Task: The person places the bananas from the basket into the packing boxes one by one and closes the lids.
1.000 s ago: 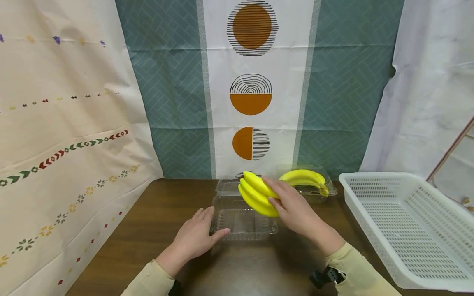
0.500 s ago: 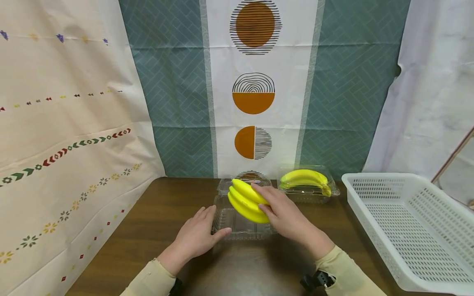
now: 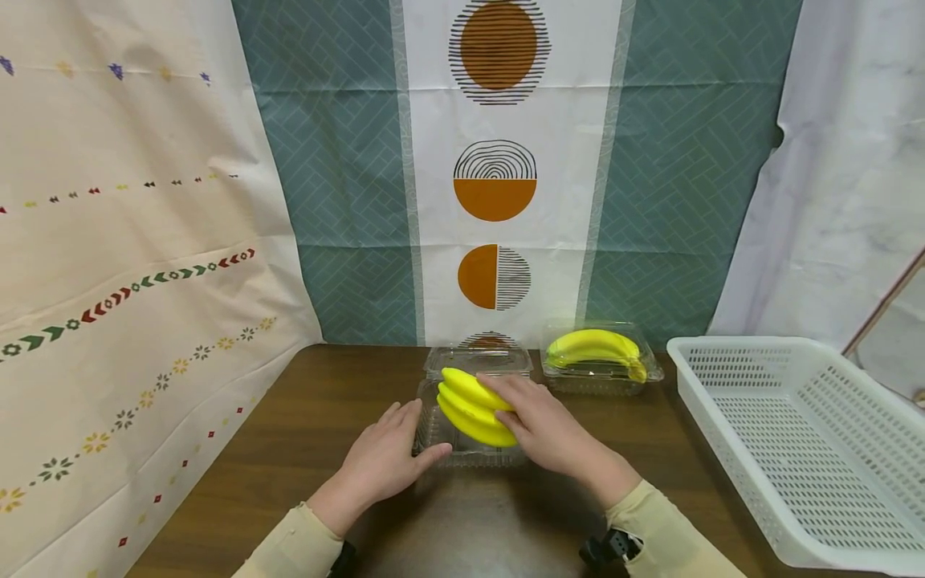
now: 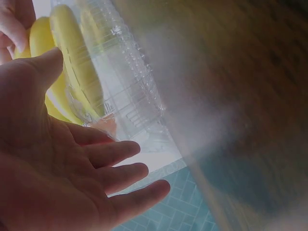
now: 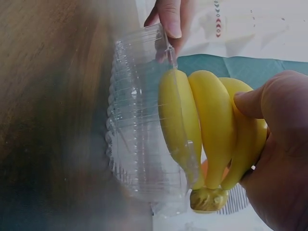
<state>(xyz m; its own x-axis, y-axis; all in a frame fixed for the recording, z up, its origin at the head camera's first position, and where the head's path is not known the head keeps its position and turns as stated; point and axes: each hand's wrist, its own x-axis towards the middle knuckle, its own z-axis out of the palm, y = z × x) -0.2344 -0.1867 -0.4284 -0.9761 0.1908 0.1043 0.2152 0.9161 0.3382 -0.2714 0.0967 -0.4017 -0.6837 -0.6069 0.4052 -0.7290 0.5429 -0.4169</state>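
My right hand [image 3: 549, 421] grips a bunch of yellow bananas [image 3: 470, 405] from its right side, thumb on the near side. The bunch is over a clear plastic clamshell container [image 3: 470, 461] on the table. In the right wrist view, the lowest banana [image 5: 180, 120] dips below the container's rim while the others stay above it; the brown stem [image 5: 208, 199] shows too. My left hand [image 3: 383, 449] lies at the container's left side with fingers straight and thumb at the front rim. Its palm [image 4: 48, 154] faces the container.
The container's lid [image 3: 477, 360] lies open toward the back. Behind and to the right stands a second clear container [image 3: 636, 371] with bananas [image 3: 592, 347] inside. A white slotted basket [image 3: 730, 466] stands on the right. Patterned cloths hang behind and at the left.
My right hand has carried the bananas left, toward me and down over the container. My left hand has stayed at the container's left side.
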